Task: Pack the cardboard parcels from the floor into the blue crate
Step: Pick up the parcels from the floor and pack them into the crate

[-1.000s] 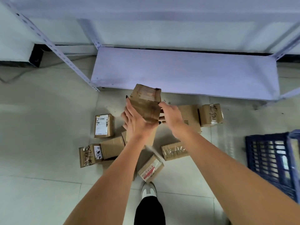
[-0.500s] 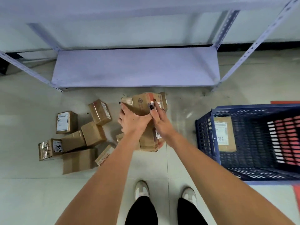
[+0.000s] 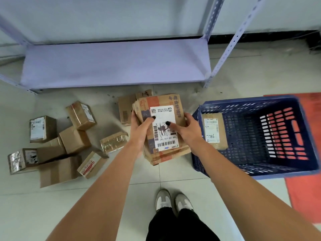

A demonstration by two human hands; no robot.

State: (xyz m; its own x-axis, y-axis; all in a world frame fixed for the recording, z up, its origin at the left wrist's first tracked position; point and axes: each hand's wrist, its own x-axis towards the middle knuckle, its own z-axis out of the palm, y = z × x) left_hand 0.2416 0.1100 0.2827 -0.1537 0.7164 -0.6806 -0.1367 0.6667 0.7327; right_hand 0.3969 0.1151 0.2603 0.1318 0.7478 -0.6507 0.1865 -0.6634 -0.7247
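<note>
Parcel (image 3: 163,129) held in the air between floor pile and crate (image 3: 305,133), left hand (image 3: 139,132) and right hand (image 3: 186,129) curled round its sides, thumbs on label. Best carried level, lowered flat beside parcel inside.

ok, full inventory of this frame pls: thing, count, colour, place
held parcel: 1, brown with a white label, gripped in both hands above the floor, left of the crate
blue crate: 1, blue, on the floor at right
parcel in crate: 1, brown with a white label marked 7786, against the crate's left wall
floor parcels: about eight, brown, some taped or labelled, clustered at left
parcel behind held one: at least 1, brown, partly hidden
shelf rack: 1, pale lilac, by the wall
red mat: 1, red, under and beside the crate
shoes: 2, white and grey, bottom centre
left hand: thumb on the label
right hand: thumb on the label
</note>
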